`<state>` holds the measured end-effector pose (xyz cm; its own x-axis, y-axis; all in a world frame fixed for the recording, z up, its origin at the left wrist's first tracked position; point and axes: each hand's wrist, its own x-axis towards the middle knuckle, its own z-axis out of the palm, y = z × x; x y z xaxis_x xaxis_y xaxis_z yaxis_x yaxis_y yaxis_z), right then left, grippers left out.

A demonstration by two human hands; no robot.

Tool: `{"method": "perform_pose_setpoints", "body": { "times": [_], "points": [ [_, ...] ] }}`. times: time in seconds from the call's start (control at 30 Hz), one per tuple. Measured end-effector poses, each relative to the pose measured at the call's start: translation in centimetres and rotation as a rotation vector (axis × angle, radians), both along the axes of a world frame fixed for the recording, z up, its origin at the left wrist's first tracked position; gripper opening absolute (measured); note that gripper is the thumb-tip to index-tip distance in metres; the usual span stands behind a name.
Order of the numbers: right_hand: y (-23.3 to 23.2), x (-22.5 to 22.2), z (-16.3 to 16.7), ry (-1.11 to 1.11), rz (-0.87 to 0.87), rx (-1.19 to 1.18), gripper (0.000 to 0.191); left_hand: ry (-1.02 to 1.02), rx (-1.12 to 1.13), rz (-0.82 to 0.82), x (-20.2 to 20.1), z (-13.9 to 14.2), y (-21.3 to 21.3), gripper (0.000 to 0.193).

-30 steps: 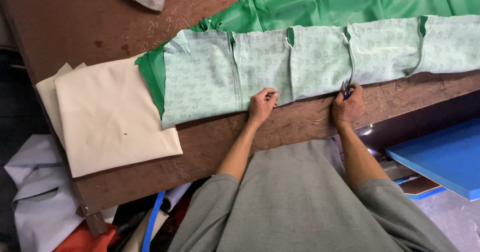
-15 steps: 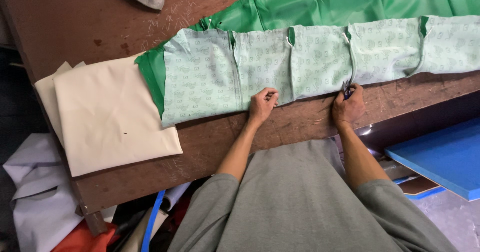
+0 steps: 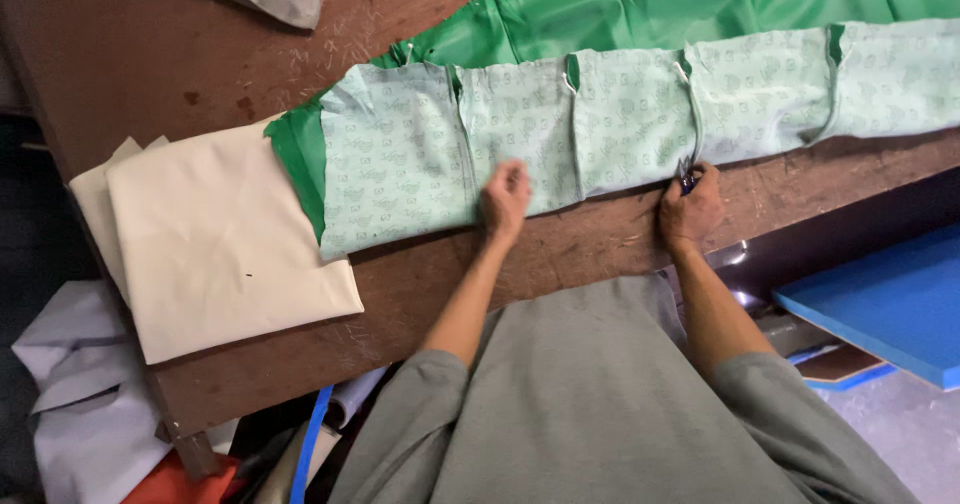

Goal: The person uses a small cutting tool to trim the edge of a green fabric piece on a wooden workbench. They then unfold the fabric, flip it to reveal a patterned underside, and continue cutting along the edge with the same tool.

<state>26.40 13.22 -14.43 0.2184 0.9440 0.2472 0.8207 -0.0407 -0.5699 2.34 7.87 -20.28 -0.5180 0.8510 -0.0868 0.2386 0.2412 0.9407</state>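
Left hand [image 3: 505, 199], loosely curled and holding nothing, should flatten the pale green printed fabric [image 3: 620, 129] while the right hand [image 3: 690, 209], closed round small snips [image 3: 686, 174], cuts at the edge.

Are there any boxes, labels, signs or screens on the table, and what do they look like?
No boxes, labels, signs or screens show.
Pale green cloth: long strip along the table's near side, covered in a small printed pattern too fine to make out.
Cream cloth: plain folded square at the left end.
Blue board: flat, plain, beside the table at right.
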Motion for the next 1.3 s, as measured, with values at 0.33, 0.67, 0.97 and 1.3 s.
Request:
{"method": "perform_pose_setpoints", "body": {
  "times": [0.33,0.67,0.97,1.3],
  "points": [
    [-0.2,-0.5,0.7,0.038,-0.004,0.001,0.033,0.522,-0.218,0.221,-8.0,4.5,5.0,0.033],
    [-0.4,0.2,-1.0,0.277,-0.087,0.030,0.023,0.167,0.119,0.201,-8.7,3.9,-0.9,0.018],
    [0.3,2.4,-4.7,0.304,-0.062,0.129,0.021,0.025,0.164,0.170,-3.5,-1.5,-14.2,0.018],
    [0.5,2.7,-5.5,0.242,-0.071,0.110,0.014,-0.157,0.122,0.169,-3.5,-2.6,-12.8,0.022]
  ]
}}
